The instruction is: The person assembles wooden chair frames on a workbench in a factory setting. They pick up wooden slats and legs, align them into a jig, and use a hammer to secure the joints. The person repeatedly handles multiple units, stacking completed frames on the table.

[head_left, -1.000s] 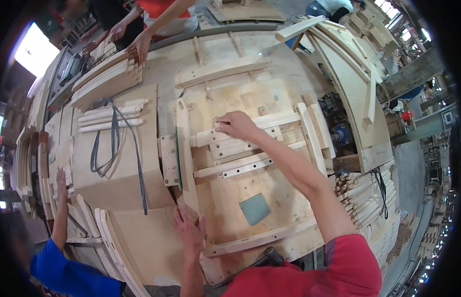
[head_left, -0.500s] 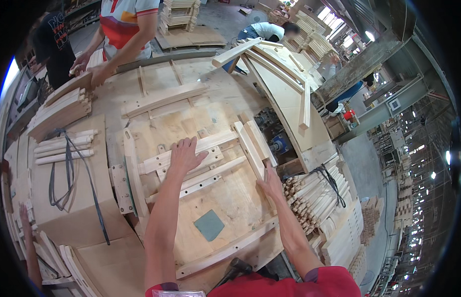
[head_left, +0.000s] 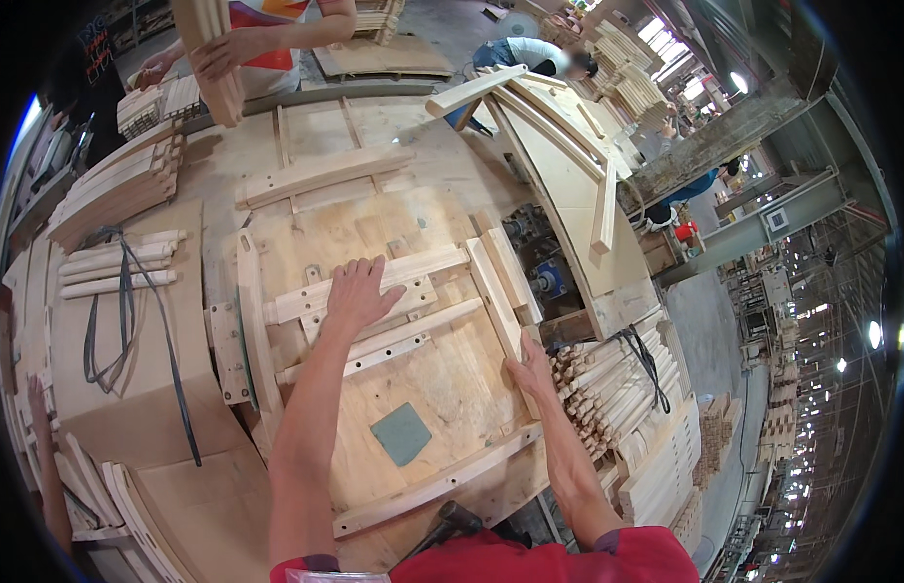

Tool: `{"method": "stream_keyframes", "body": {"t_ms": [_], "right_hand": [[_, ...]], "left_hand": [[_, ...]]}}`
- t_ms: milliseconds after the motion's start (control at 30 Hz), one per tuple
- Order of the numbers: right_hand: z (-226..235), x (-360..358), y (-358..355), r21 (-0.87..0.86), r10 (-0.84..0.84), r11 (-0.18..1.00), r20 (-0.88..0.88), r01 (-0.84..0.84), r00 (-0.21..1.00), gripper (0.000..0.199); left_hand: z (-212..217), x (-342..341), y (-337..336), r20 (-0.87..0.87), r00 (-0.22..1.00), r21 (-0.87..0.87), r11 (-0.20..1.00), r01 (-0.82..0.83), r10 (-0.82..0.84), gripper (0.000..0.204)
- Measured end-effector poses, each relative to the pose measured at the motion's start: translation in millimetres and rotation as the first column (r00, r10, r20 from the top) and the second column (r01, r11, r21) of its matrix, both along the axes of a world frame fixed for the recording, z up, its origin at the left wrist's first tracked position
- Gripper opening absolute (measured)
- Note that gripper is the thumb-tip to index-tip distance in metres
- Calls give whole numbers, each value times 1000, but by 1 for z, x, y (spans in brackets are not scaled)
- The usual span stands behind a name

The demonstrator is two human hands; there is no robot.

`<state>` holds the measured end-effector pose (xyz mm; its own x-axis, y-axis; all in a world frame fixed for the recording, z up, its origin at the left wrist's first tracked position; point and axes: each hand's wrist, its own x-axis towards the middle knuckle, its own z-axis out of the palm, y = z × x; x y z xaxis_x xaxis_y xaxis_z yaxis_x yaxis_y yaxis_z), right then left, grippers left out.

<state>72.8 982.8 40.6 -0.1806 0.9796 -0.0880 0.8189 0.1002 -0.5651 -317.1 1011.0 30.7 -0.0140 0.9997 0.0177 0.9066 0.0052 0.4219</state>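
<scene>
My left hand (head_left: 362, 294) lies flat on a pale wooden rail (head_left: 427, 267), its fingers stretched over the top and its thumb apart. The rail runs across the wooden jig board (head_left: 452, 394). Its right end meets a slanting wooden leg (head_left: 493, 291). My right hand (head_left: 532, 365) is closed round the near end of that leg. Another leg (head_left: 252, 306) stands at the rail's left end. Nearer me, a thin wooden strip (head_left: 398, 335) lies beside a metal bar with holes (head_left: 398, 354). A green square pad (head_left: 401, 434) lies on the board.
Bundled wooden sticks (head_left: 607, 384) are stacked at the right. Dowels (head_left: 121, 270) with a dark strap (head_left: 185, 389) lie on cardboard at the left. A hammer-like dark tool (head_left: 455, 522) is close to my body. Across the table, a co-worker's hand (head_left: 228, 53) holds wooden boards (head_left: 214, 73).
The co-worker across the table has raised boards upright from the stack and moved them to the right. My hands keep nearly the same places on the rail and leg; the view has shifted slightly.
</scene>
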Motion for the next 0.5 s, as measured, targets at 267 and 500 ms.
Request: {"method": "stream_keyframes", "body": {"t_ms": [267,500], "right_hand": [[-7,0,-3,70,-19,997,52,15,998,78],[-22,-4,-6,120,-1,993,7,1,1000,74]], "left_hand": [[-4,2,2,-53,999,42,999,-6,9,68],[-10,0,3,-97,995,60,998,-24,29,68]]}}
